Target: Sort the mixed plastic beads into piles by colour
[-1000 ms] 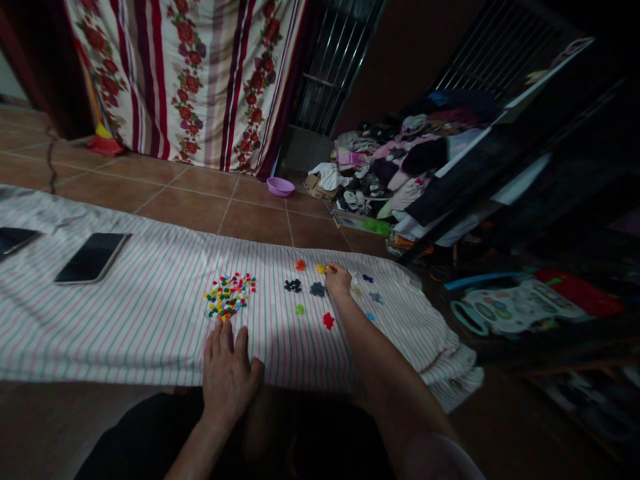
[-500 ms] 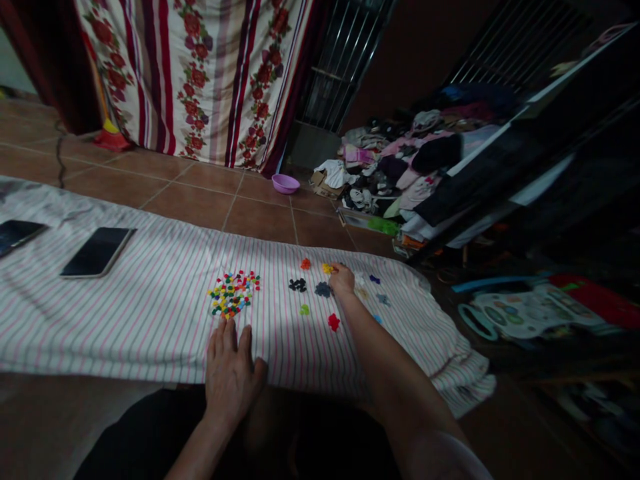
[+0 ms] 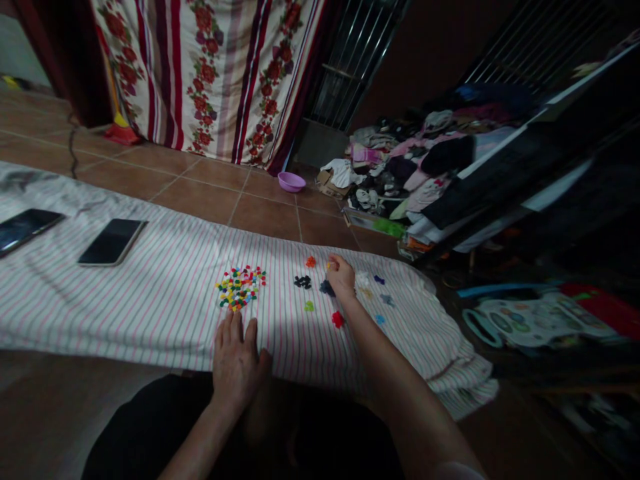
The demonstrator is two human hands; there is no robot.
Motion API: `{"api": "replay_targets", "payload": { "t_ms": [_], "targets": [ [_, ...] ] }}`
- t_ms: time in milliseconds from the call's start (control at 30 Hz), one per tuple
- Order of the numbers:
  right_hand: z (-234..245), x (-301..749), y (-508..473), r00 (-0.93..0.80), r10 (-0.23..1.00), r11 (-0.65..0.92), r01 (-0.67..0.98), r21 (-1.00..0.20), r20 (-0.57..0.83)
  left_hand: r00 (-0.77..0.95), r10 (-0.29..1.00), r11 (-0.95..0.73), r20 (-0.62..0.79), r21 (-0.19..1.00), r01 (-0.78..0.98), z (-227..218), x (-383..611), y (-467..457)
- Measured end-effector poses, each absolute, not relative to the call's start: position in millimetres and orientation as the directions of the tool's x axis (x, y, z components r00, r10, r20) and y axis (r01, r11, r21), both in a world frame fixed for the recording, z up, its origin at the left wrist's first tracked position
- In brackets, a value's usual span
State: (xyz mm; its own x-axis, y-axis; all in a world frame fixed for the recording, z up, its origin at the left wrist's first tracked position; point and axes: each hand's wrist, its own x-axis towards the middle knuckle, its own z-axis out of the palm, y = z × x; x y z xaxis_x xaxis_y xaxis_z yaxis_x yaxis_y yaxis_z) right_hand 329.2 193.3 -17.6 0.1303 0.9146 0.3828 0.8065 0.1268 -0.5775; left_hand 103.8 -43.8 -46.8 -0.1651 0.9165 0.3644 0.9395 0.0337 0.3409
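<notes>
My left hand (image 3: pixel 237 360) rests palm down on the striped cloth (image 3: pixel 165 293), fingers stretched out. Its fingertips touch the near edge of a mixed pile of small colored pieces (image 3: pixel 242 288). Farther right, my right hand (image 3: pixel 341 275) is closed in a pinch over the spot of the yellow pieces (image 3: pixel 329 265), mostly covering them. What its fingertips hold is too small to make out. Around it lie little single-color groups: orange pieces (image 3: pixel 311 262), black pieces (image 3: pixel 303 282), dark grey pieces (image 3: pixel 327 288), lime green pieces (image 3: pixel 309 306), red pieces (image 3: pixel 338 320) and white pieces (image 3: pixel 363 278).
More groups lie right of my right arm: purple pieces (image 3: pixel 379 280), grey-blue pieces (image 3: pixel 387 300) and blue pieces (image 3: pixel 380 319). Two phones, one a dark phone (image 3: pixel 113 242), lie at the left. Beyond are a purple basin (image 3: pixel 291 182) and a clothes heap (image 3: pixel 400 160).
My right hand has shifted slightly and now covers more of the yellow and dark grey pieces. The view has moved a little; my left hand stays beside the mixed pile.
</notes>
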Motion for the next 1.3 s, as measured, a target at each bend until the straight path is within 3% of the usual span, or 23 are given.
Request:
{"api": "replay_targets", "payload": {
  "t_ms": [200,367,533,833,1133,1300],
  "targets": [
    [-30.3,248.9,126.8,-0.040,0.914,0.353,0.564,-0.746,0.403,-0.155,0.901,-0.009,0.404,0.375,0.927,-45.2,100.7,-43.9],
    [-52.8,198.4,87.2,-0.194,0.889,0.453,0.500,-0.738,0.415,-0.268,0.827,-0.008,0.494,0.487,0.873,-44.5,90.4,-44.2],
    [-69.2,183.7,91.5,-0.233,0.896,0.442,0.563,-0.698,0.378,-0.347,0.795,0.163,0.498,0.375,0.913,-59.6,72.4,-44.1],
    [-67.4,166.4,122.3,-0.298,0.882,0.471,0.559,-0.682,0.365,-0.261,0.891,0.217,0.371,0.158,0.963,-62.2,52.4,8.8],
    [-55.8,158.3,138.2,-0.359,0.875,0.472,0.483,-0.738,0.325,-0.087,0.920,0.041,0.382,0.127,0.991,-66.8,37.4,56.9],
    [-53.7,153.0,135.8,-0.418,0.849,0.507,0.469,-0.723,0.324,-0.012,0.927,-0.075,0.374,0.218,0.973,-71.2,32.9,78.2]
  ]
}}
